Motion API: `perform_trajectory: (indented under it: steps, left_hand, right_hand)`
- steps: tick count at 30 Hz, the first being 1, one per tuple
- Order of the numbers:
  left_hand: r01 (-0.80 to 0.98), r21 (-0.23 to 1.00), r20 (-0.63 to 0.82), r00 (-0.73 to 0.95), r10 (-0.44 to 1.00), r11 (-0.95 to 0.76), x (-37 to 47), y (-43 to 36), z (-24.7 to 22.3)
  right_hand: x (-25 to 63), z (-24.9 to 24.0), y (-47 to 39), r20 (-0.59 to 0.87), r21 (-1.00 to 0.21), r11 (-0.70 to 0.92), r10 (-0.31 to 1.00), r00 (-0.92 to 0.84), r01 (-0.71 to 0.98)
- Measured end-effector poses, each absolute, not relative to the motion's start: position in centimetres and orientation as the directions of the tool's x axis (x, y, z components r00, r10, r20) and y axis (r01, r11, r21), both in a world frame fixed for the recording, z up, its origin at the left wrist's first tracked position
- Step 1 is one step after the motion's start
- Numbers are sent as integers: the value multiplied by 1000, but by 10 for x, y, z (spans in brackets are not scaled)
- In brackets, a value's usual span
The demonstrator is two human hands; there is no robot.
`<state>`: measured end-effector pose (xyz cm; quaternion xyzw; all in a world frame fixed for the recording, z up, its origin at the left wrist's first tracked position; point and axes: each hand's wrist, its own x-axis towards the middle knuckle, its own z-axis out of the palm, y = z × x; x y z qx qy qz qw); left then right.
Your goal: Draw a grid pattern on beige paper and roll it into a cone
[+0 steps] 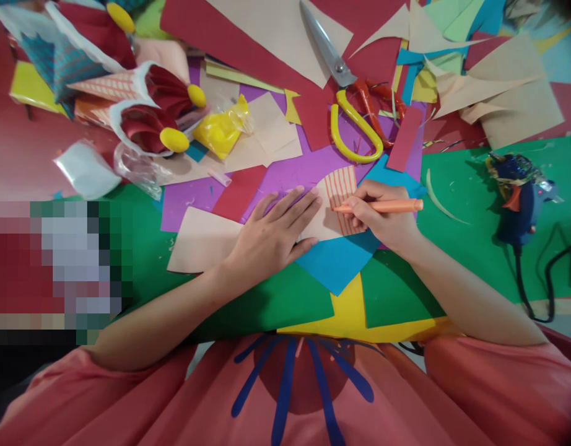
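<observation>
R hand [391, 224] grips slim orange marker [399, 205] @ striped R end of L-R beige paper strip [206, 238]; L hand [278, 235] flat midway.

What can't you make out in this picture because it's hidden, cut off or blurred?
- Head view: the middle of the striped paper, covered by the left hand.
- Head view: part of the orange pen, behind the gripping fingers of the right hand.
- Head view: the far end of the large cream sheet, cut off by the top edge.
- Head view: fine details of the blue glue gun, blurred.
</observation>
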<state>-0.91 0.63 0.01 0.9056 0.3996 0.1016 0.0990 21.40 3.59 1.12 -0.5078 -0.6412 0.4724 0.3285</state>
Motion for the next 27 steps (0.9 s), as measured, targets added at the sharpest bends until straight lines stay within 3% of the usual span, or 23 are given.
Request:
perform_trajectory:
  steps: [10,16,21,27]
  left_hand:
    - [705,276,101,654,750,-653,-9,6,0]
    - [702,240,120,663,739,-670,-9,6,-1]
    - [702,248,117,663,740,-668,-10,6,-1]
    - [699,225,128,669,732,-678,-9,7,0]
  right_hand:
    - [213,13,36,-96,-962,-24,962,-256,271]
    - [213,14,35,-70,-945,24,960,-273,326]
    - [212,17,36,-133,-951,-29,937,-323,308]
    - [212,15,35,-107,-947,-20,961,-257,321]
